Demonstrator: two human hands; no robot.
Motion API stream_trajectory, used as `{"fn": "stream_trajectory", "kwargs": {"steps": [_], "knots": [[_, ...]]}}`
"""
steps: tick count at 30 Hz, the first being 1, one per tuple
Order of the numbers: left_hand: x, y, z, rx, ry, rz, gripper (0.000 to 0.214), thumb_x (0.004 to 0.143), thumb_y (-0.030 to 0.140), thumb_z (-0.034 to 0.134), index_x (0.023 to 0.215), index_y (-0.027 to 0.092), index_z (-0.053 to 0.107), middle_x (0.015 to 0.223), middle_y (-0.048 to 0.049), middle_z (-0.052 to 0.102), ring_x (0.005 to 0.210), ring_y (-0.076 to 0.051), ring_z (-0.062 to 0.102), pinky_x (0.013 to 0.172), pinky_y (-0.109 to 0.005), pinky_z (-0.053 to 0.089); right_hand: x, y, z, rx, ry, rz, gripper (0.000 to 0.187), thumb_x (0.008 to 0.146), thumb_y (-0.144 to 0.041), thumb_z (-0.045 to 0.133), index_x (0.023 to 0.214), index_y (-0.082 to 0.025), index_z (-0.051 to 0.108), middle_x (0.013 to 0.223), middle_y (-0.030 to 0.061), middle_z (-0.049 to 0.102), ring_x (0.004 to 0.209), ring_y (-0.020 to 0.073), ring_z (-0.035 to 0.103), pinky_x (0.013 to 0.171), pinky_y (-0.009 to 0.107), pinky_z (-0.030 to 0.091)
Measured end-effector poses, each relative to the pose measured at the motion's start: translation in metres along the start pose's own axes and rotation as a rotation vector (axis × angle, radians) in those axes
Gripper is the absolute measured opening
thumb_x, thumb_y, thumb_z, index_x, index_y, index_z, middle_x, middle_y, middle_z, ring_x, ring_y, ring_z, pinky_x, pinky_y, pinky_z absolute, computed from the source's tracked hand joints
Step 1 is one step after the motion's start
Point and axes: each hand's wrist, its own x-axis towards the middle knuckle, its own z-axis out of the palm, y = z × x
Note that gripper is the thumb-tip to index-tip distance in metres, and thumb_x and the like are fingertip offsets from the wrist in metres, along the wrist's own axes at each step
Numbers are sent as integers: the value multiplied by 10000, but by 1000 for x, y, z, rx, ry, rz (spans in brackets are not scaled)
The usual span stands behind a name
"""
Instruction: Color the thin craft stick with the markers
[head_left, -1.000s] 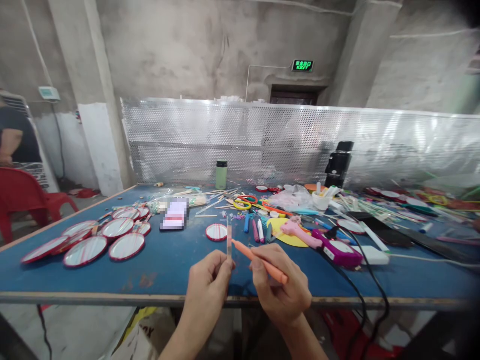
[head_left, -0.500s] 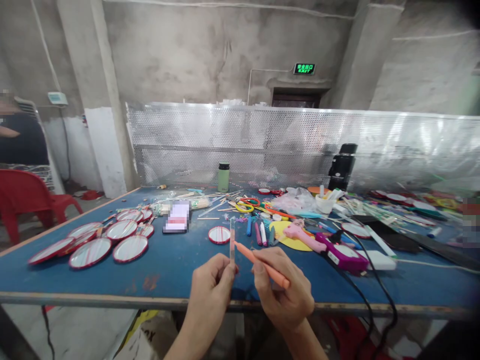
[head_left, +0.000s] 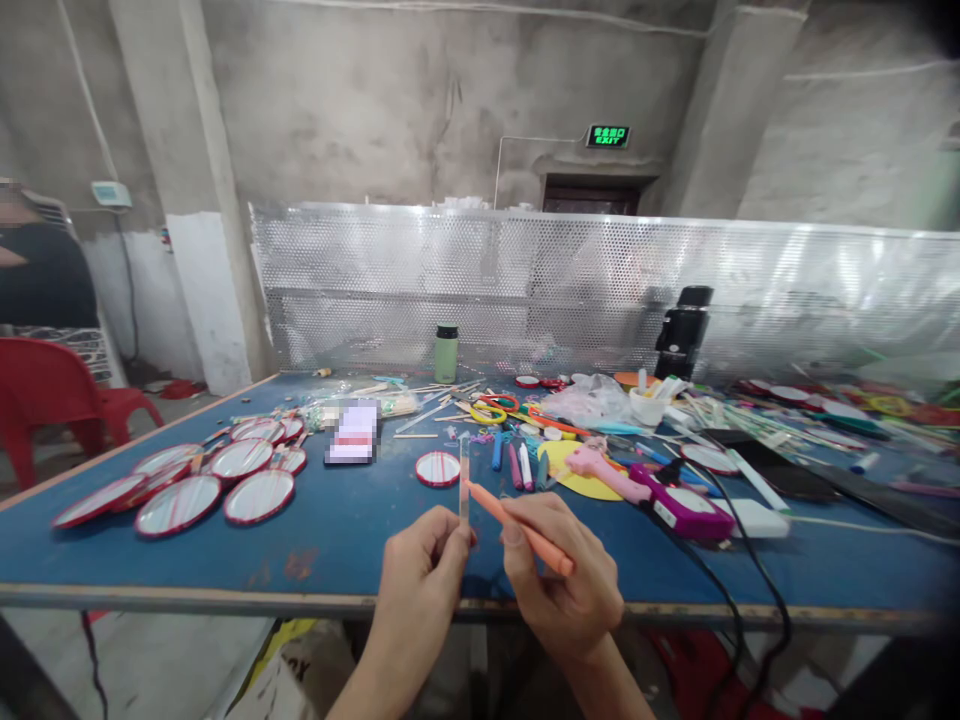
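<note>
My left hand (head_left: 424, 570) pinches the lower end of a flat, narrow wooden stick (head_left: 464, 470), held upright above the front of the table. Part of the stick has an orange tint. In my right hand (head_left: 566, 575) is an orange marker pen (head_left: 525, 528), its tip touching or very close to the stick's right edge. Just behind the stick lies a round white disc with a red rim (head_left: 437, 468). Several capped markers (head_left: 520, 466) rest on the table behind my right hand.
Several red-rimmed discs (head_left: 178, 505) cluster at the left beside a phone (head_left: 352, 433). At the right lie a pink glue gun (head_left: 611, 470), a purple device (head_left: 691, 508) and black cables (head_left: 765, 590). A green bottle (head_left: 446, 355) and a black flask (head_left: 683, 332) stand at the back.
The marker and my right hand have shifted slightly left, bringing the tip closer to the stick. My left hand holds the stick in nearly the same place.
</note>
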Motion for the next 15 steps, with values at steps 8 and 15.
{"fn": "stream_trajectory", "kwargs": {"steps": [8, 15], "knots": [[0, 3, 0, -16, 12, -3, 322, 909, 428, 514, 714, 190, 609, 449, 83, 392, 392, -100, 339, 425, -220, 253, 1, 0, 1, -16, 32, 6, 258, 849, -10, 610, 1037, -172, 682, 767, 33, 716, 647, 146, 678, 583, 267, 571], [-1, 3, 0, -15, 10, 1, 327, 913, 431, 510, 715, 190, 608, 461, 79, 399, 394, -104, 353, 422, -223, 251, 0, -1, 0, -22, 30, 3, 268, 839, -9, 613, 1038, -175, 683, 766, 37, 721, 651, 152, 686, 583, 269, 578]]}}
